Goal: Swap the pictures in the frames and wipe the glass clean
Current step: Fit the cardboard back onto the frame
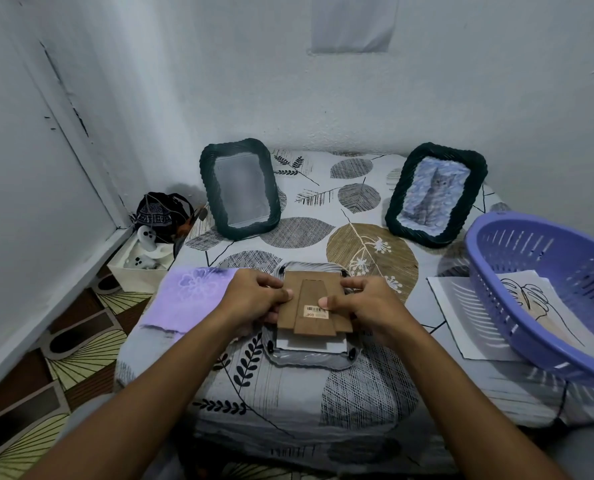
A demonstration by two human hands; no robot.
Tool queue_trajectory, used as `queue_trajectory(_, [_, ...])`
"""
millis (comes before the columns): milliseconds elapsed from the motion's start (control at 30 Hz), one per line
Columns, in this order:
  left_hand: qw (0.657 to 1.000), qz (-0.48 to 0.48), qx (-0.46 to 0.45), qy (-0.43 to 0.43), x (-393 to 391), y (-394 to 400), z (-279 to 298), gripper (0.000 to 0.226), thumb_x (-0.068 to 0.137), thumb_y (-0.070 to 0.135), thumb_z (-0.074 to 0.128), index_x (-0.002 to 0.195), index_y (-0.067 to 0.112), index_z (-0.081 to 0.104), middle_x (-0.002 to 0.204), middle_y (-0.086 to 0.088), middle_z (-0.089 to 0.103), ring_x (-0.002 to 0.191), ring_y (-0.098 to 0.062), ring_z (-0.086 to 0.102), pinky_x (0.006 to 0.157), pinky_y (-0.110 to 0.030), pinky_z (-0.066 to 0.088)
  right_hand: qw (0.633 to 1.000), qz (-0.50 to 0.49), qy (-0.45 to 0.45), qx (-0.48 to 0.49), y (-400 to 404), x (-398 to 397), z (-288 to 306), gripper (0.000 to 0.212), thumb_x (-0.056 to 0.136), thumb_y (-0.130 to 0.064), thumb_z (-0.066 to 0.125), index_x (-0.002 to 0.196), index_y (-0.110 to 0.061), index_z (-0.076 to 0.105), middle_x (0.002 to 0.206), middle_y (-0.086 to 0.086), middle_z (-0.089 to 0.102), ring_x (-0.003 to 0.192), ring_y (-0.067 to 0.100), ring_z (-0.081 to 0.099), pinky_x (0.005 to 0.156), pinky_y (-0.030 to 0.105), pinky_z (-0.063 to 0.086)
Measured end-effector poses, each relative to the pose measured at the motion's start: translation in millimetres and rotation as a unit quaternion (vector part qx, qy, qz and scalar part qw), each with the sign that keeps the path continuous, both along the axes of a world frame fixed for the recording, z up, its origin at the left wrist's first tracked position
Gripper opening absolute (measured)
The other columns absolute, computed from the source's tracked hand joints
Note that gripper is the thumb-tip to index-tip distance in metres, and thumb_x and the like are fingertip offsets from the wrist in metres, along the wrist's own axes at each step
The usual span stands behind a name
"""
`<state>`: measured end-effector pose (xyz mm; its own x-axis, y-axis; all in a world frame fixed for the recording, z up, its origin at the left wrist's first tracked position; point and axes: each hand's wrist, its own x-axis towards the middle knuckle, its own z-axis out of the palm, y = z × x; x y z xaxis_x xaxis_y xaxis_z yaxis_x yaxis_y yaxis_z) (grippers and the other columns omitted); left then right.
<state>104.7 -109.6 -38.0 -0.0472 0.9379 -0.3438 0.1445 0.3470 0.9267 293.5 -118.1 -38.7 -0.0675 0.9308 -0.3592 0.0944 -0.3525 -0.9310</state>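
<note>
Cardboard backing board point(311, 308), brown and stiff with a fold-out stand and a small barcode sticker, sits tilted in my two hands above a face-down frame point(309, 358) near the front middle of the bed. Both my forearms reach forward from the near edge. My left hand point(254, 296) curls round the board's left edge, thumb pressed on top and fingers tucked beneath; my right hand point(361, 301) pinches the right edge the same way. Under the board a pale sheet point(309, 344) lies in the frame's recess, with black turn clips at the corners. A lilac embossed cloth point(191, 297) lies flat just beside my left hand. At the far edge two dark rope-textured frames stand leaning back: the left frame point(240, 188) shows blank grey glass, the right frame point(435, 194) a grey cat picture. A purple slotted plastic basket point(545, 292) rests at the right edge over a leaf print point(531, 299).
</note>
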Motion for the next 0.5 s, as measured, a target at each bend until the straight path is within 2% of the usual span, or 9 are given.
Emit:
queue_trajectory(200, [0.998,-0.018,0.005,0.053,-1.9,1.7,-0.1,0.027,0.084,-0.001,0.07,0.109,-0.006,0.061,0.069,-0.013,0.062,0.039,-0.011,0.057,0.039,-0.02,0.048,1.0,0.008,-0.026,-0.003,0.1,-0.1,2.8,0.052,0.067,-0.002,0.083,0.114,-0.006,0.059,0.092,0.007,0.068,0.069,0.019,0.069,0.051,0.028,0.055])
queue_trajectory(300, [0.994,-0.044,0.014,0.102,-5.0,4.4,-0.9,0.03,0.083,0.004,0.072,0.111,-0.003,0.062,0.066,-0.012,0.063,0.04,-0.011,0.057,0.041,-0.02,0.05,0.997,0.023,-0.07,0.004,-0.4,1.2,1.0,0.068,0.065,-0.008,0.086,0.126,-0.004,0.054,0.099,0.008,0.066,0.074,0.022,0.07,0.05,0.027,0.054])
queue_trajectory(367, [0.99,-0.062,0.015,0.127,-6.8,6.8,-1.6,0.031,0.083,0.006,0.073,0.111,-0.001,0.061,0.067,-0.013,0.064,0.041,-0.012,0.058,0.044,-0.022,0.052,0.993,0.039,-0.11,0.016,-0.2,0.8,1.2,0.075,0.064,-0.014,0.088,0.129,-0.005,0.053,0.103,0.009,0.065,0.076,0.026,0.071,0.055,0.033,0.058])
queue_trajectory(433, [0.986,-0.076,0.014,0.145,-7.3,8.4,-1.3,0.031,0.082,0.006,0.074,0.11,0.0,0.062,0.068,-0.015,0.066,0.045,-0.017,0.061,0.051,-0.031,0.058,0.985,0.054,-0.159,0.026,0.5,-0.6,2.6,0.076,0.063,-0.019,0.088,0.129,-0.004,0.052,0.106,0.011,0.064,0.078,0.028,0.071,0.062,0.04,0.06])
queue_trajectory(500, [0.983,-0.086,0.012,0.161,-6.9,9.9,-0.6,0.03,0.081,0.006,0.075,0.108,0.001,0.063,0.067,-0.016,0.067,0.047,-0.02,0.062,0.056,-0.036,0.06,0.976,0.07,-0.204,0.03,0.7,-2.8,5.4,0.067,0.066,-0.021,0.087,0.122,-0.003,0.054,0.099,0.01,0.063,0.076,0.028,0.07,0.065,0.043,0.06])
